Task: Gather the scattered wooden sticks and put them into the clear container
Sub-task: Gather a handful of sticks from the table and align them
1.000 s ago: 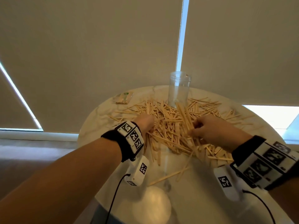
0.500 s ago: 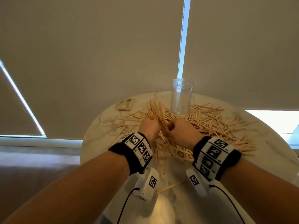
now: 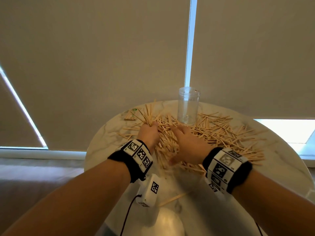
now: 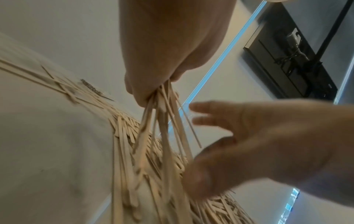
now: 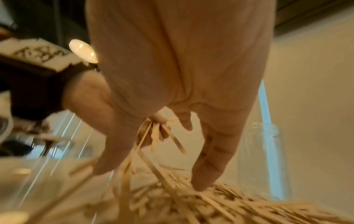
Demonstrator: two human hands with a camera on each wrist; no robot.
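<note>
Wooden sticks [image 3: 221, 132] lie in a wide heap across the round marble table [image 3: 105, 133]. The clear container [image 3: 188, 106] stands upright at the far edge of the heap, with nothing visible inside. My left hand [image 3: 150, 126] grips a bundle of sticks [image 3: 147, 113] that fans up and to the left; in the left wrist view the bundle [image 4: 164, 121] hangs from the fist [image 4: 151, 84]. My right hand [image 3: 180, 138] lies open with straight fingers [image 5: 206, 171] touching the heap, just in front of the container [image 5: 258, 159].
A small packet [image 3: 131, 114] lies at the table's far left edge. One loose stick [image 3: 172, 199] rests near the front by my left wrist camera. Roller blinds hang close behind the table. The table's edge curves round on both sides.
The two hands were together on one bundle. The right hand has since opened and dropped onto the heap, while the left hand keeps the bundle and has tilted it to the left.
</note>
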